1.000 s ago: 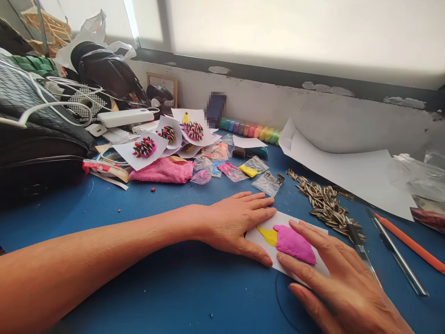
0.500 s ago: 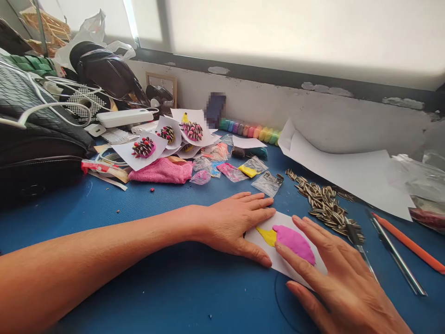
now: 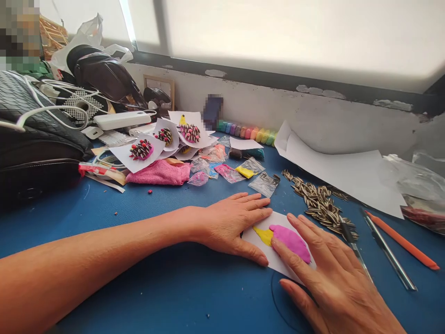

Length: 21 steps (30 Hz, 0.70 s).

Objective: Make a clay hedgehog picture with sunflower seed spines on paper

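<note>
A small white paper sheet (image 3: 278, 265) lies flat on the blue table, with a flattened purple clay oval (image 3: 291, 242) and a pointed yellow clay piece (image 3: 263, 235) joined at its left end. My left hand (image 3: 231, 225) rests spread on the sheet's left edge, thumb and fingers apart. My right hand (image 3: 333, 269) is over the sheet's right side, fingers apart. Its index fingertip touches the clay where yellow meets purple. Part of the sheet's right side is hidden under this hand.
Striped sunflower seeds (image 3: 318, 202) are heaped beyond my right hand. A pen (image 3: 391, 253) and an orange clay tool (image 3: 403, 241) lie to the right. Small clay bags (image 3: 227, 172), a pink towel (image 3: 160, 171) and seed-studded clay pieces on paper (image 3: 142, 149) sit farther back. A black bag (image 3: 34, 153) stands left.
The whole view has shifted slightly, so things sit a little farther left. Both hands keep nearly the same places on the sheet, the right index finger still at the clay joint.
</note>
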Each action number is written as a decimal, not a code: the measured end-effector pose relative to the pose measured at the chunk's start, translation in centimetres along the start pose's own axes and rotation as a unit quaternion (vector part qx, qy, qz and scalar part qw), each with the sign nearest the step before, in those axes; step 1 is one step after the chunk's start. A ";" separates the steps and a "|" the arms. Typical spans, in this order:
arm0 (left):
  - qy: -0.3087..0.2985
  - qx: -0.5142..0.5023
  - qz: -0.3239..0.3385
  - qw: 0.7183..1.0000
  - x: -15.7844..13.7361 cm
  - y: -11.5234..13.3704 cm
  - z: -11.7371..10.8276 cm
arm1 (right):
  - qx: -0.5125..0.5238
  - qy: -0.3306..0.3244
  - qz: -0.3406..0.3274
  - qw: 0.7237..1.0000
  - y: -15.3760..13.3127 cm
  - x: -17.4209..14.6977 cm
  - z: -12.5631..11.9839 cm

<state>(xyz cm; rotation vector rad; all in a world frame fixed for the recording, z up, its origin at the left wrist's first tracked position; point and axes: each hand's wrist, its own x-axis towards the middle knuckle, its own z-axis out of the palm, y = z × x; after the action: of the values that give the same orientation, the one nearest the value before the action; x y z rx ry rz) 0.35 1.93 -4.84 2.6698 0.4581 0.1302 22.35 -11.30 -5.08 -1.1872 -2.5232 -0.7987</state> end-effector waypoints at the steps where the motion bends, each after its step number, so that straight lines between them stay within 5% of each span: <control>1: -0.002 -0.001 -0.002 1.000 0.0 0.0 0.0 | -0.001 0.002 0.000 1.000 0.0 0.1 0.0; 21: -0.014 -0.018 -0.015 1.000 -0.1 0.1 -0.2 | -0.021 -0.011 0.061 0.998 -0.2 0.3 -0.1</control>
<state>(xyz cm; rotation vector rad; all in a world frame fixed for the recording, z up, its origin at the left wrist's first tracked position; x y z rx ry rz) 0.23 1.87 -4.62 2.6254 0.4824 0.0901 21.99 -11.34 -4.95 -1.3570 -2.4351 -0.8162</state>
